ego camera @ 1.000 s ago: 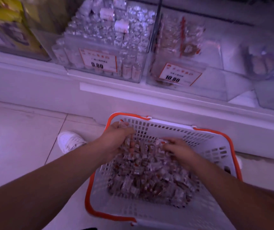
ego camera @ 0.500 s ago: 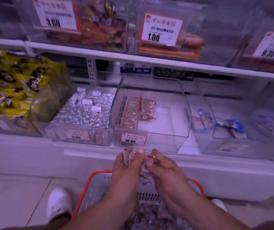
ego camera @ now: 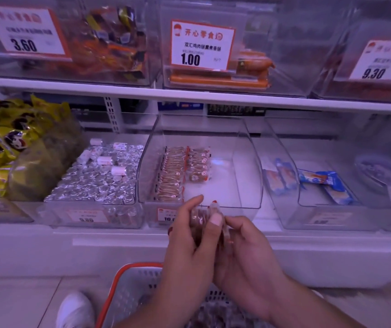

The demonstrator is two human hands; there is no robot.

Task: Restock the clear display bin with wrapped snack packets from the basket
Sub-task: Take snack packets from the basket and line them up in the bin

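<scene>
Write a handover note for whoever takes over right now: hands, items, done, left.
Left hand and right hand: both grip a small bunch of snack packets just in front of the clear display bin.
Bin: packets already in tidy rows on its left side; right side bare.
Basket on the floor below, more packets inside.
Done: bunch picked up.
Left: place it in the bin, repeat.

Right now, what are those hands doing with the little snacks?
A person is restocking a shop shelf. Both hands, left hand and right hand, grip a small bunch of wrapped snack packets just in front of the clear display bin. That bin holds neat rows on its left and is bare on the right. The basket sits below on the floor.
</scene>
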